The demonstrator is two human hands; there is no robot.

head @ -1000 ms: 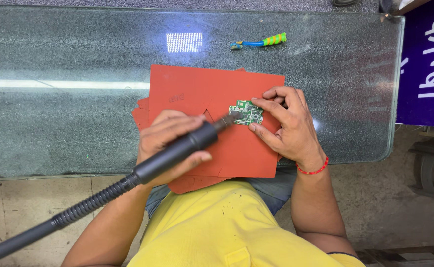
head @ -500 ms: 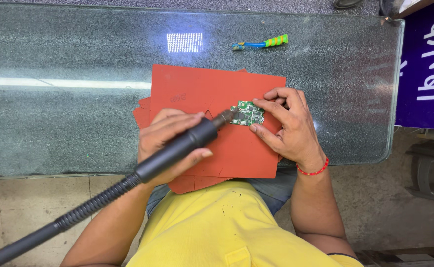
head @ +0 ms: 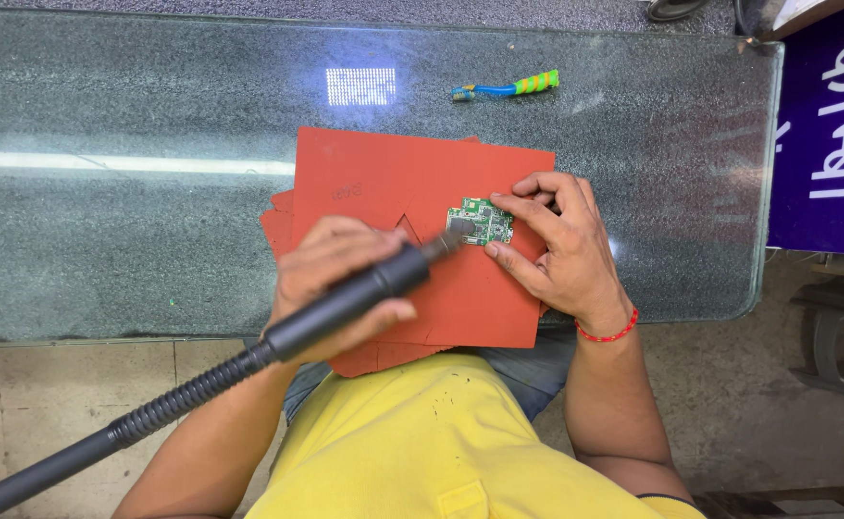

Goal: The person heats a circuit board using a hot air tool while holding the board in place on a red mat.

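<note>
- Barely anything has shifted: the black hot-air wand (head: 345, 303) keeps its nozzle at the green circuit board (head: 481, 221).
- Left hand (head: 331, 279), knuckles up, closes its grip round the wand.
- Right hand (head: 557, 245) pinches the board's edge on the red mat (head: 412, 183).
- Farther off, a toothbrush (head: 506, 87) lies on the glass bench (head: 105, 106).

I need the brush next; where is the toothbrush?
In the head view, the toothbrush lies on the glass table, beyond the red mat, toward the right.
</note>
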